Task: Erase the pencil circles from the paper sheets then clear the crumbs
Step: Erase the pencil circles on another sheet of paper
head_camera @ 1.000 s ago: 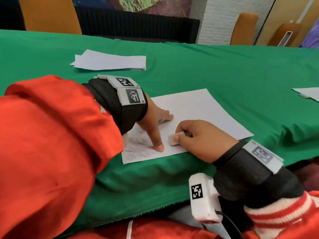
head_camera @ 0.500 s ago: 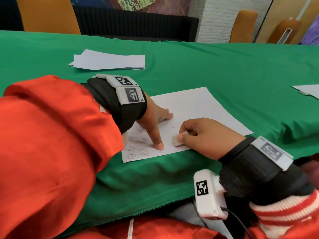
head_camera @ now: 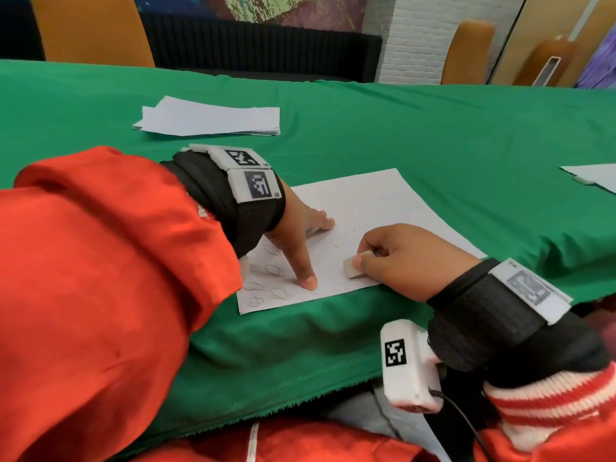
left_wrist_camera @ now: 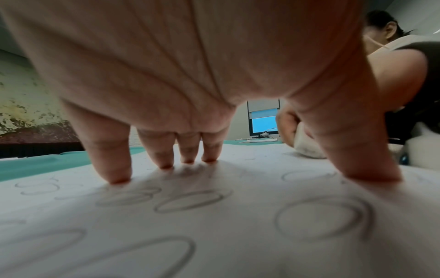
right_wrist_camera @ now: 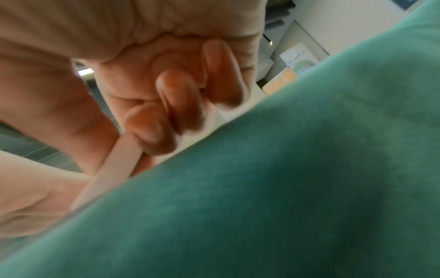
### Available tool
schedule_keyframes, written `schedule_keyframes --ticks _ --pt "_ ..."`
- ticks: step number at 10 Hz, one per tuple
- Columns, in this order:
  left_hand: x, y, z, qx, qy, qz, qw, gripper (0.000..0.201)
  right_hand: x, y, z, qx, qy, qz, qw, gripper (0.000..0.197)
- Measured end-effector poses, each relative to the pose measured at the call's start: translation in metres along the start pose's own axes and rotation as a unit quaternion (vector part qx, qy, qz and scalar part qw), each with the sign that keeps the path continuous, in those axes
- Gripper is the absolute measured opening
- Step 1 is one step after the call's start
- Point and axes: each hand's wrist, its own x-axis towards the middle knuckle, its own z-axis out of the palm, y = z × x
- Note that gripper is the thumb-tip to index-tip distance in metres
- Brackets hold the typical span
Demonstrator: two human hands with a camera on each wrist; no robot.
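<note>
Right fingers: curled round a white eraser (head_camera: 355, 265), thumb and fingertips pinching it; eraser's lower edge touching the paper sheet (head_camera: 360, 208) near its front edge; in the right wrist view, fingers (right_wrist_camera: 177, 105) folded tight, blurred.
Right hand (head_camera: 400, 258): resting on the sheet's near right part; black wrist strap with one white tag.
Left fingers: straight and spread; four fingertips (left_wrist_camera: 164, 152) and the thumb pressed flat-tipped on the sheet, holding it down; one long digit (head_camera: 300, 261) pointing at the front edge.
Left hand (head_camera: 296, 228): arched over the sheet's left part, palm raised off the paper; black strap with two white tags; red sleeve (head_camera: 100, 278) behind.
Pencil circles (head_camera: 274, 270): six countable in the head view, all at the sheet's front left corner beside and under the left hand; more under the palm in the left wrist view, exact count unclear; right half of the sheet nearly blank, a few faint marks.
Paper: one sheet under the hands; one stack of sheets (head_camera: 208, 117) well apart at the back left; one more sheet (head_camera: 596, 176) at the far right edge.
Crumbs: too small to tell.
Surface: green cloth (head_camera: 433, 135) over a table, hem hanging at the near edge.
Room: three tan chair backs (head_camera: 90, 28) beyond the table; white brick wall (head_camera: 416, 38); dark radiator-like panel; painted picture above.
</note>
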Motion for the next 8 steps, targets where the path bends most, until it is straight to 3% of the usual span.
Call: schedule_keyframes --ticks 7,8 --pt "0.0000 0.0000 0.0005 0.003 -0.003 0.000 1.000 0.110 0.0020 -0.0077 -0.0006 0.008 -0.042 -0.015 0.999 0.018" --pt "-0.0001 0.0003 -0.0002 0.000 -0.001 -0.002 1.000 0.109 0.0053 -0.0065 0.0022 0.015 -0.002 -0.002 1.000 0.015"
